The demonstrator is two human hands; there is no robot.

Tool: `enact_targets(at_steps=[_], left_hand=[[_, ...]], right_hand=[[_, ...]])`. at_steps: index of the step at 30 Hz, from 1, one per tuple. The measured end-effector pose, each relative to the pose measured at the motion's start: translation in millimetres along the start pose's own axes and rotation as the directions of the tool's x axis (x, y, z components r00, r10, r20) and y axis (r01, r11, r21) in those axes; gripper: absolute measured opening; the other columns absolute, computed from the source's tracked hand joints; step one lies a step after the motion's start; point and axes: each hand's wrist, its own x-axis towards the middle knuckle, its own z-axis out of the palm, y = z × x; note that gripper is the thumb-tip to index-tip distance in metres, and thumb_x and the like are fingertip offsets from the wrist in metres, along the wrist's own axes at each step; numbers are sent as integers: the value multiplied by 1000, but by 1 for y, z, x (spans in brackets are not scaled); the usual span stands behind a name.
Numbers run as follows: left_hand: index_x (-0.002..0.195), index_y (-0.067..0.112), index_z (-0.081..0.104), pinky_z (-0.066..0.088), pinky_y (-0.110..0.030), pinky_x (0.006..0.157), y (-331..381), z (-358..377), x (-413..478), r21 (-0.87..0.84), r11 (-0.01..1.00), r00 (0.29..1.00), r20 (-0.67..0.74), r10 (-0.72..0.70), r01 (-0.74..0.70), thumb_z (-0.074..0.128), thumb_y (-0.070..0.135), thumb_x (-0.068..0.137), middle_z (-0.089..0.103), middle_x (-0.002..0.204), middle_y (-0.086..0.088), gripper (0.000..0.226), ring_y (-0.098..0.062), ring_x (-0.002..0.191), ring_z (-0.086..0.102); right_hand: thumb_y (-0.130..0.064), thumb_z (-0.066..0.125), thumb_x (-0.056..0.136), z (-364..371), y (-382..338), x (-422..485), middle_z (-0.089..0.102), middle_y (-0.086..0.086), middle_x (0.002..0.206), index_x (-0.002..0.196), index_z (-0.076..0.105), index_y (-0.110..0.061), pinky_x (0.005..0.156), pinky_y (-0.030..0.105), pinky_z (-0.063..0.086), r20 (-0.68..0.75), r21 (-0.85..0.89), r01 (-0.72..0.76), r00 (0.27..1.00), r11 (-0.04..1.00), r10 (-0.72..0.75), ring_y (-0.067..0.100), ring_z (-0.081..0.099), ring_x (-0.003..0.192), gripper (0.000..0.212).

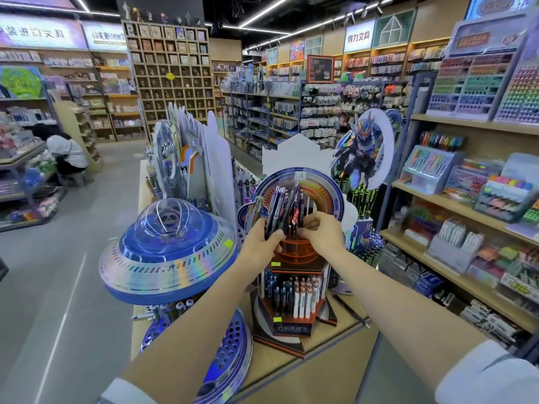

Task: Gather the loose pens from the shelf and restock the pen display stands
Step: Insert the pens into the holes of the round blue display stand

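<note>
left hand (264,242): fingers wrapped round pen bundle (281,204), frame centre | right hand (320,233): fingers pinch bundle's lower end | orange tiered pen stand (294,290) just below | loose pen (351,312) on worktop (332,352), right of stand

Curled left hand (261,242) beside right hand (320,233)

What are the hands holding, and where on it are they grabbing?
The left hand holds a bunch of pens by their lower ends. The right hand seems to pinch one pen of that bunch, low down.
</note>
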Motion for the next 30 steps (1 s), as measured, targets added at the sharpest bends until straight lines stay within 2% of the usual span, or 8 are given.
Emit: enact_targets(at_steps=[4,7,12,17,21,24,27,30], left_hand=[[99,18,51,46,-24,62,-1,-2,-4,-11,1000,1000,15,4,-4,50,17,98,62,83,0,2,-11,68,56],[102,13,52,44,-26,63,-2,-2,-8,-23,1000,999,35,19,-18,50,18,98,62,79,-2,7,-13,69,56],[102,17,51,42,-19,56,-1,9,-17,-89,994,990,116,80,-70,50,15,99,64,81,2,4,-11,64,56],[109,15,55,44,-17,57,7,15,-23,-117,992,996,75,47,-39,49,16,99,69,90,-2,11,-11,74,64],[108,11,52,45,-23,63,8,11,-19,-72,997,1000,20,9,-7,48,16,100,68,99,-6,11,-13,73,64],[111,10,51,43,-22,59,9,10,-19,-53,999,999,36,9,-8,47,15,100,66,96,-3,13,-12,71,62],[108,13,52,42,-21,59,9,9,-18,-44,999,999,37,10,-8,48,15,100,66,96,-3,10,-11,71,62],[107,15,52,43,-22,60,7,7,-17,-45,999,999,52,3,0,48,14,99,66,95,-3,9,-13,73,62]], right_hand=[[-12,72,84,-4,0,-6,61,-4,89,106,57,-14,78,26,49,-18,149,-6,1000,989,8,9,58,81,26],[-20,63,92,-11,-1,-18,60,-4,84,96,61,-14,75,23,44,-116,269,108,990,957,-79,7,55,77,7],[-28,68,89,-24,-18,-39,64,-4,75,91,68,-7,65,15,45,126,475,94,977,875,-173,1,57,66,22],[-20,69,89,-32,-21,-36,67,-3,71,85,66,-6,64,21,49,98,531,57,987,845,-128,7,62,64,15],[-16,68,90,-45,-18,-22,68,2,71,92,70,-7,60,22,47,-75,486,83,996,870,-53,9,61,62,10],[-21,70,88,-41,-12,-10,72,2,79,93,74,-13,71,34,54,-155,381,59,988,923,1,15,65,71,10],[-31,71,86,-29,-3,-6,74,2,91,101,74,-12,86,42,55,-89,204,15,996,979,4,18,68,86,24],[-37,71,85,-19,-1,-4,73,2,97,105,72,-11,88,39,53,-65,110,29,998,994,-22,17,66,92,32]])
